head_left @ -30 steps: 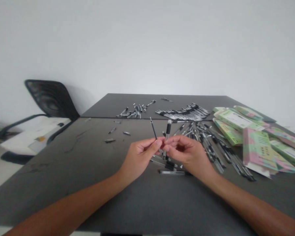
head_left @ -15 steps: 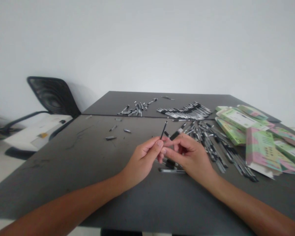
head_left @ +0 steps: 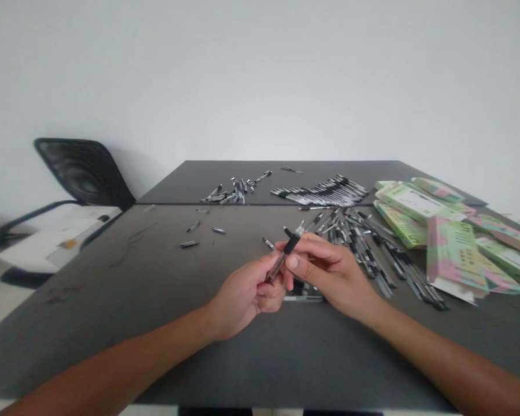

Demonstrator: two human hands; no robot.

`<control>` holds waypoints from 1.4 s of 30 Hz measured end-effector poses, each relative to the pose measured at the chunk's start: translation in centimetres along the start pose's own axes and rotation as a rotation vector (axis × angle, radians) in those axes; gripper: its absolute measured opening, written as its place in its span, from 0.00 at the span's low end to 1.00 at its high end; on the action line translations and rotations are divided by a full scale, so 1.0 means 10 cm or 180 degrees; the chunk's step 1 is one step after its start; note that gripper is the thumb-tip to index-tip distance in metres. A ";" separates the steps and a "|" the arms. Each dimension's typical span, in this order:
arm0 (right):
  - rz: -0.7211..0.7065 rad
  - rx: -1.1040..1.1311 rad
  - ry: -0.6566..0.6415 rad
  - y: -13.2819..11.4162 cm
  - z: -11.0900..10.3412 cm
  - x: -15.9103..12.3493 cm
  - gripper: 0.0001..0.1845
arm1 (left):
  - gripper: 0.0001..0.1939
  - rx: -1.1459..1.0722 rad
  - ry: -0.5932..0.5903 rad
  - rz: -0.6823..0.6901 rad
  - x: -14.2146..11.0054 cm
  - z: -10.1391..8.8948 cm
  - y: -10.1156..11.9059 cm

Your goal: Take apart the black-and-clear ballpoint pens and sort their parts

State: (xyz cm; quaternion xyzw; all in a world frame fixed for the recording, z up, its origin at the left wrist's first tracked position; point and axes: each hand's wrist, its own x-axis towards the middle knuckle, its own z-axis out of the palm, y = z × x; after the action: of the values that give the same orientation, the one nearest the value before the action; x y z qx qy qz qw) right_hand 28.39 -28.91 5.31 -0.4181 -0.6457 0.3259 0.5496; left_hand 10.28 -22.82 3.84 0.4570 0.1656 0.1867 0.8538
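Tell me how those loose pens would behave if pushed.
They'd probably roll easily: the pens look slim and round on a flat tabletop. They're likely light and stiff, and since they overlap, one push could shift several.

Your bare left hand (head_left: pixel 247 294) lies palm-up with its fingers curled inward, almost touching your bare right hand (head_left: pixel 329 271), which is pinched closed with its fingers bent, while your bare left forearm (head_left: pixel 125 361) and bare right forearm (head_left: pixel 442 346) angle inward from the lower corners.

The left hand (head_left: pixel 242 294) hides the black pen's (head_left: pixel 287 249) lower end. Printing on the boxes (head_left: pixel 453 257) is too small to read.
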 end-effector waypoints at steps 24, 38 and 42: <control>-0.0582 0.0211 0.1871 -0.33 -0.32 0.02 0.11 | 0.32 0.2925 -0.0042 0.0644 -0.18 -0.01 0.03; -0.0683 -0.0040 0.1854 -0.37 -0.27 -0.03 0.13 | 0.30 0.3105 -0.0041 0.0685 -0.18 -0.04 0.00; -0.0726 0.0030 0.1823 -0.38 -0.27 -0.04 0.10 | 0.32 0.3150 0.0031 0.0589 -0.17 -0.07 -0.02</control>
State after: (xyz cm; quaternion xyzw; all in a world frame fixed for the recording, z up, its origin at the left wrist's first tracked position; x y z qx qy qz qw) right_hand 30.34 -31.05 8.93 -0.4152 -0.5058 0.1341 0.7442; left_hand 8.51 -23.23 3.50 0.8189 0.1970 0.1628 0.5139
